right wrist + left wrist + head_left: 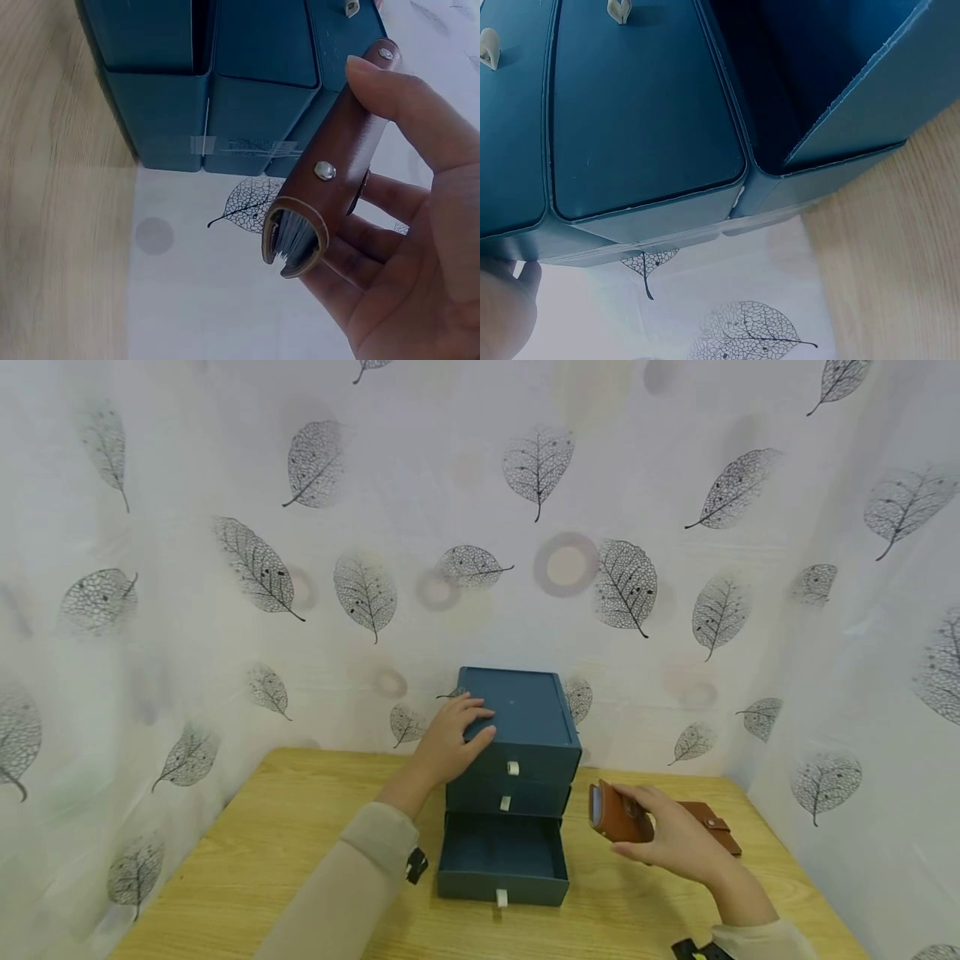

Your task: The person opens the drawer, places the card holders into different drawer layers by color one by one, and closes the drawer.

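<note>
A blue three-drawer storage box (517,702) stands on the table, its bottom drawer (502,856) pulled out with a bare floor showing. My left hand (450,739) rests on the box's top left edge with fingers spread; only part of it shows in the left wrist view. To the right of the box, my right hand (678,835) grips a brown leather card holder (334,154) between thumb and fingers, above the table. Its spine has metal rivets, and clear sleeves show at its end. A second brown leather case (712,827) with a snap strap lies behind that hand.
The wood-grain table (300,843) extends on both sides of the box. Behind it hangs a pale leaf-print sheet (450,468). White pull tabs (513,768) stick out from the drawer fronts. The upper two drawers are closed.
</note>
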Action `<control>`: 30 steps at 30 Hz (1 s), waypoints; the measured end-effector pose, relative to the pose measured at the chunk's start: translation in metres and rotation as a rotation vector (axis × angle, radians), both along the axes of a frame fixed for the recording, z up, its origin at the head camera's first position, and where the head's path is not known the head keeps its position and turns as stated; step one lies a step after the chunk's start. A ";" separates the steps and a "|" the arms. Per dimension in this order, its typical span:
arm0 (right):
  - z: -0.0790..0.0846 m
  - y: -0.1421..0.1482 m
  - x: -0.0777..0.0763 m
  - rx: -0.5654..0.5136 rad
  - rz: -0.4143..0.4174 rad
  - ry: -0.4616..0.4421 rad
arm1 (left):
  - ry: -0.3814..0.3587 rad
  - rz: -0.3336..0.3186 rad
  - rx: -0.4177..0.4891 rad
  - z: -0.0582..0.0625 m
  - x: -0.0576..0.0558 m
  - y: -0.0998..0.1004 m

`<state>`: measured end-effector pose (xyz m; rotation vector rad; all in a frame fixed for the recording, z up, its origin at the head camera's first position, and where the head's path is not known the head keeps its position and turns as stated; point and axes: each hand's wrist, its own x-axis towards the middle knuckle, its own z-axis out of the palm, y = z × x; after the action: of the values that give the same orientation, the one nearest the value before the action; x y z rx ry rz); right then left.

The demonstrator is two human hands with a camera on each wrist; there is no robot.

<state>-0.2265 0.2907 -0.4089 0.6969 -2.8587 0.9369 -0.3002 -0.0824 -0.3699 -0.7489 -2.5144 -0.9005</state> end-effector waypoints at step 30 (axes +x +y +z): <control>0.004 -0.034 0.005 -0.091 0.102 0.132 | -0.013 -0.009 -0.004 0.003 0.001 0.000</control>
<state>-0.2213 0.2572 -0.4048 0.8673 -2.6708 0.9867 -0.2987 -0.0823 -0.3667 -0.7581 -2.5266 -0.9066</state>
